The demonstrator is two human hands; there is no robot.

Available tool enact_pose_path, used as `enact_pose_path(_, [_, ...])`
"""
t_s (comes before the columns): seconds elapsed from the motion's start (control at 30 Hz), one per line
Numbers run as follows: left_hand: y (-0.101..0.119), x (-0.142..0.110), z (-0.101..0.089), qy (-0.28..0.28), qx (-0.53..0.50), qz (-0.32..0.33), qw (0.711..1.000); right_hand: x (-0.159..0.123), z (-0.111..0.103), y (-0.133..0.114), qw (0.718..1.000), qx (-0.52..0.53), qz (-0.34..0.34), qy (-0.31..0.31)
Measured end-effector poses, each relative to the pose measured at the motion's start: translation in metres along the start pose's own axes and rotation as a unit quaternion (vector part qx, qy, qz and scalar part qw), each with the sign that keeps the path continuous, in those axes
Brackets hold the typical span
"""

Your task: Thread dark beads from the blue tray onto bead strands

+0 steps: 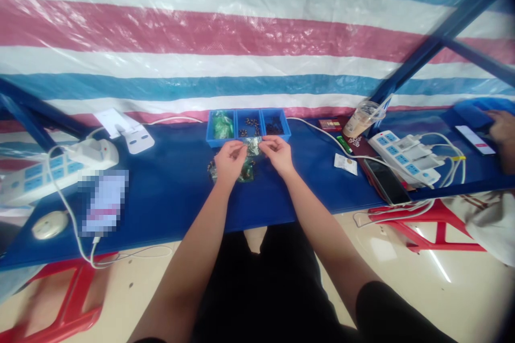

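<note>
A: Position of the packet?
B: Shiny packet (253, 146) is between the two hands, just in front of the blue tray (219, 143). Left hand (230, 161): fingers bent, tips pinched on its left edge. Right hand (279, 155): thumb and forefinger closed on its right edge.
A: Contents, if any?
B: Cannot tell; too blurred.
A: Likely failure?
B: Uneven pull, in my judgement. The film looks thin and slick; one side could slip or tear, and anything inside would scatter.
A: Onto what?
B: Onto the small dark pile (246, 172) on the table (161, 187), under the hands. Strays would be hard to pick out there.
A: Tray risk?
B: Knuckles are near its front wall. A forward bump could jolt the green bags (222, 125) and the small dark pieces (251, 126).
A: Elsewhere?
B: White cable (322, 129) runs from beside the tray past the cup (360, 119). If snagged, it might tip the cup, wetting the power strip (402, 158).
</note>
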State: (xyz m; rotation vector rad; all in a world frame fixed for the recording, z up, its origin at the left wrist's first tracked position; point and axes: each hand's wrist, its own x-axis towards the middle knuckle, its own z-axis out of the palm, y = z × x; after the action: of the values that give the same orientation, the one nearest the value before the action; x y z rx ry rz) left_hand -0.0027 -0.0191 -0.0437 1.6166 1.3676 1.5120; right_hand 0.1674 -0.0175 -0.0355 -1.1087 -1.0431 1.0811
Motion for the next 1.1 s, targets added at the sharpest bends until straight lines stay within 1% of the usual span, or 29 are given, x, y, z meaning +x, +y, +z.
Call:
enact_pose_path(0.13, [0.0013,-0.0003,-0.0012,-0.013,-0.015,-0.011,1.000,-0.0021,0.0012,-0.0030,1.000,0.009,-0.022,0.014])
enact_pose_path(0.3, [0.0009,0.0010,-0.0014,0.006,0.001,-0.005,1.000,-0.0009,0.0004,-0.0010,1.000,-0.007,-0.025,0.012])
enact_pose_path(0.43, [0.0044,0.0034,-0.0039,-0.004,0.041,0.027,0.999,0.0014,0.0005,0.0013,1.000,-0.007,-0.012,0.022])
enact_pose_path(0.57, [0.0068,0.0040,-0.0062,-0.029,0.068,0.059,0.996,0.0010,0.0033,-0.0012,0.999,0.021,-0.007,0.025])
enact_pose_path(0.63, [0.0057,0.0030,-0.0061,-0.036,0.070,0.049,0.996,0.0006,0.0044,-0.0025,0.999,0.038,-0.004,0.024])
enact_pose_path(0.73, [0.0033,0.0012,-0.0051,-0.031,0.050,0.015,0.998,0.0006,0.0040,-0.0027,0.999,0.050,0.000,0.013])
enact_pose_path(0.83, [0.0027,0.0003,-0.0043,-0.026,0.031,-0.007,0.999,0.0008,0.0015,-0.0012,1.000,0.018,-0.005,0.008])
enact_pose_path(0.93, [0.0040,0.0002,-0.0037,-0.032,-0.009,-0.030,0.999,0.0002,0.0001,-0.0005,1.000,-0.018,-0.003,-0.003])
enact_pose_path(1.0, [0.0053,0.0002,-0.0034,-0.035,-0.040,-0.041,0.998,-0.0003,0.0006,-0.0011,1.000,-0.003,0.009,-0.023])
enact_pose_path(1.1, [0.0078,-0.0005,-0.0043,-0.046,-0.061,-0.029,0.997,-0.0001,0.0021,-0.0021,0.998,0.037,0.033,-0.043])
